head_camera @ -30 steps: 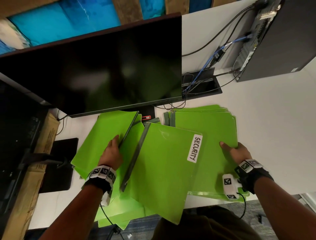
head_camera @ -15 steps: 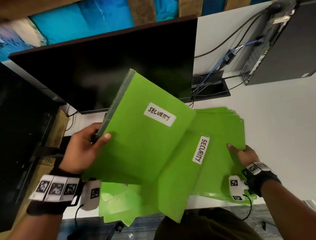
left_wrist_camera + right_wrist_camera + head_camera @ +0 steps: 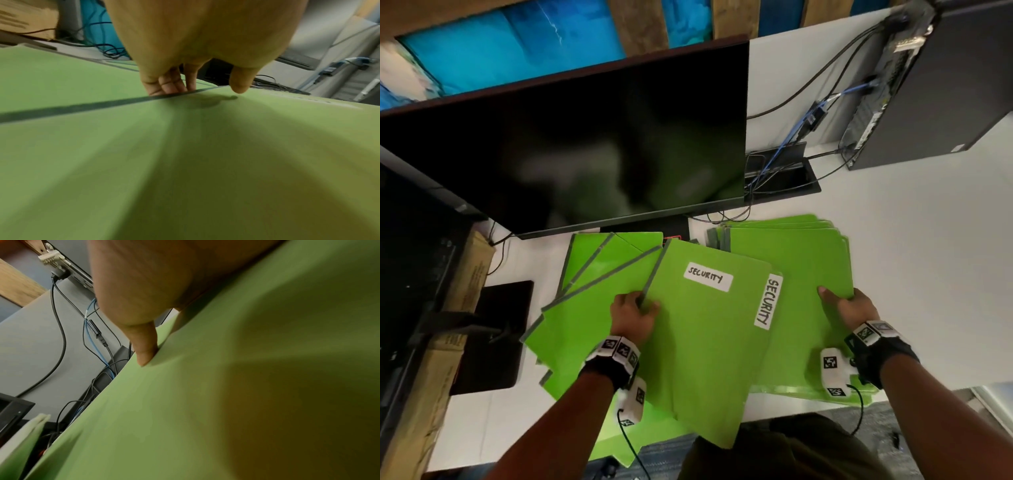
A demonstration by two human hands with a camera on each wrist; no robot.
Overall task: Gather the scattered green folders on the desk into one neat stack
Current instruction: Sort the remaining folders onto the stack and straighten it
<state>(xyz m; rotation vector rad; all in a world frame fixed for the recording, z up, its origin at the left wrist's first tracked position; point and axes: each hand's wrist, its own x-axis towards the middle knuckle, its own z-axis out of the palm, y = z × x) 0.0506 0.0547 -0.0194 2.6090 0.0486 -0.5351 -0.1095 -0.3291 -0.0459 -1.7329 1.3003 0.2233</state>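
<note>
Several green folders lie overlapping on the white desk (image 3: 928, 274). The top folder (image 3: 705, 359) carries a "SECURITY" label and lies tilted across the middle, its near corner past the desk's front edge. My left hand (image 3: 635, 313) pinches its grey spine (image 3: 82, 107), thumb on top and fingers (image 3: 170, 84) underneath. A second labelled folder (image 3: 768, 301) shows from under it. My right hand (image 3: 849, 308) holds the right edge of the right-hand stack (image 3: 791, 253), and its thumb (image 3: 146, 345) presses on the cover. More folders (image 3: 592, 284) fan out to the left.
A large dark monitor (image 3: 585, 147) stands just behind the folders, its black base (image 3: 496, 335) to the left. A computer tower (image 3: 945, 85) with cables (image 3: 791, 137) occupies the back right, beside a black cable hatch (image 3: 784, 178). A cardboard box (image 3: 458, 308) stands at far left.
My left hand lifted a labelled folder off the left pile, carried it right and laid it over the other labelled folder. My right hand stayed on the stack's edge.
</note>
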